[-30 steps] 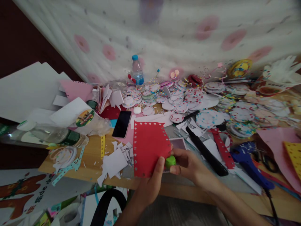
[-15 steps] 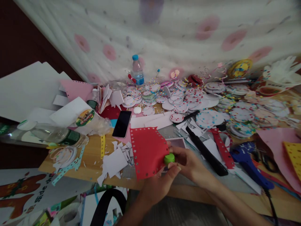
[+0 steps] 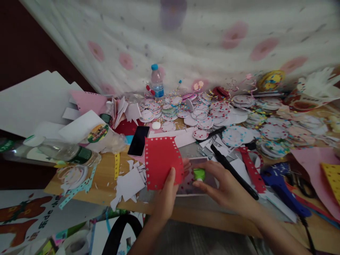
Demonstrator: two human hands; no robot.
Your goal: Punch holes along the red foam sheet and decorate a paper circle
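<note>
A red sheet (image 3: 162,163) with small punched holes along its edges is pinched in my left hand (image 3: 168,194), the thumb lying on its front near the lower right corner. My right hand (image 3: 223,184) is just to the right, with its thumb and fingers curled around a small green craft punch (image 3: 199,174). The punch is apart from the sheet. Beneath both hands a shallow pale-rimmed tray (image 3: 186,193) holds small red bits. The fingers of my left hand behind the sheet are partly hidden.
Stacks of decorated paper discs (image 3: 202,109) line the back. A black phone (image 3: 139,141), white paper scraps (image 3: 131,184) and plastic bottles (image 3: 85,156) lie left. On the right are a long black tool (image 3: 233,171), a blue glue gun (image 3: 284,191) and scissors (image 3: 305,186).
The green punch has come off the red sheet's right edge, moving right with my right hand. My left hand has shifted the sheet slightly up and left, and more of the tray shows.
</note>
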